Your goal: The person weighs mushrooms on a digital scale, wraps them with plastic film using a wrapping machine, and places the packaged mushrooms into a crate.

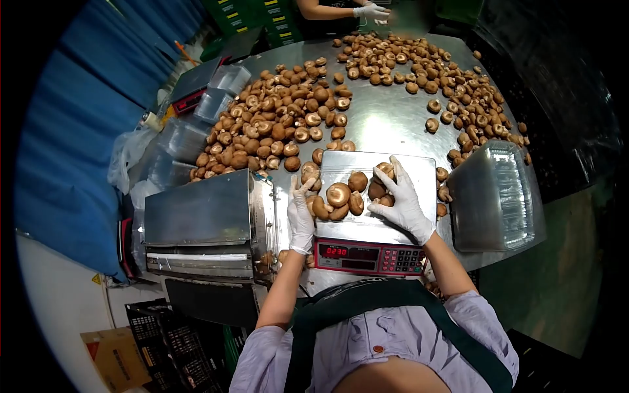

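My right hand [401,204], in a white glove, curls its fingers and thumb around a few brown shiitake mushrooms [378,190] over the right part of the scale's metal pan [377,230]. My left hand [301,219], also gloved, is at the pan's left edge, its fingertips against shiitake mushrooms [310,173]; the glove hides part of that grip. Between my hands, several loose mushrooms [338,194] lie on the pan, some cap down. The scale's red front panel [368,257] shows lit digits that look like 0230.
Mushroom heaps cover the steel table [383,121] at left and right. A stack of clear plastic trays [493,200] stands right of the scale; more trays [183,139] lie left. A metal box-shaped machine [198,209] is at my left. Across the table is another person's gloved hand [372,12].
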Tool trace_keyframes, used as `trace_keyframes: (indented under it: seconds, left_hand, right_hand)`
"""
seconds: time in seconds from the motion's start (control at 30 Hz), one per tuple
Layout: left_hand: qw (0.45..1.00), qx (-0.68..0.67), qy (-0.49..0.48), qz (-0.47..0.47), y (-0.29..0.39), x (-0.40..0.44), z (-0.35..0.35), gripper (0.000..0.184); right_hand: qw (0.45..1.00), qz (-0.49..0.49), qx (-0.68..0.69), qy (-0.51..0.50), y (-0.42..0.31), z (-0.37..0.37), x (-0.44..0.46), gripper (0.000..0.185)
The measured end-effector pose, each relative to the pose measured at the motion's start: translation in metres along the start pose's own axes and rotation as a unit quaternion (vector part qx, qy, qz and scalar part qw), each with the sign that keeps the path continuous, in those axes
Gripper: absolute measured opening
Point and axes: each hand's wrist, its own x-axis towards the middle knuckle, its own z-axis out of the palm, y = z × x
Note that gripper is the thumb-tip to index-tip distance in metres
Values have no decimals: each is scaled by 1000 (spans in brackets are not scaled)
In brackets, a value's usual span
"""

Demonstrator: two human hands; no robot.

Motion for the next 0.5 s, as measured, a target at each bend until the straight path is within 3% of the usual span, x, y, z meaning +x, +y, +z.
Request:
trace_keyframes:
  seconds: [0.03, 0.13, 0.2, 0.27, 0.37, 0.5]
  left_hand:
    - [998, -8, 50, 37, -2, 1, 4, 74]
    - [996, -11, 74, 55, 3, -1, 4, 72]
    - [996, -47, 52, 46, 5, -5, 0, 69]
    - [997, 10, 29, 74, 4, -6, -11, 67]
    - [996, -12, 72, 55, 8, -2, -21, 64]
    - [991, -33, 120, 42, 27, 1, -33, 57]
  right_hand:
    - [999, -1, 47, 14, 5, 3, -2, 80]
    - [992, -2, 117, 36, 8, -2, -6, 75]
    - [979, 35, 197, 25, 10, -7, -7, 75]
    - [976, 50, 209, 36, 17, -8, -7, 73]
    - [971, 59, 222, 62, 15, -21, -6, 67]
    - [931, 111, 337, 87, 18, -32, -13, 58]
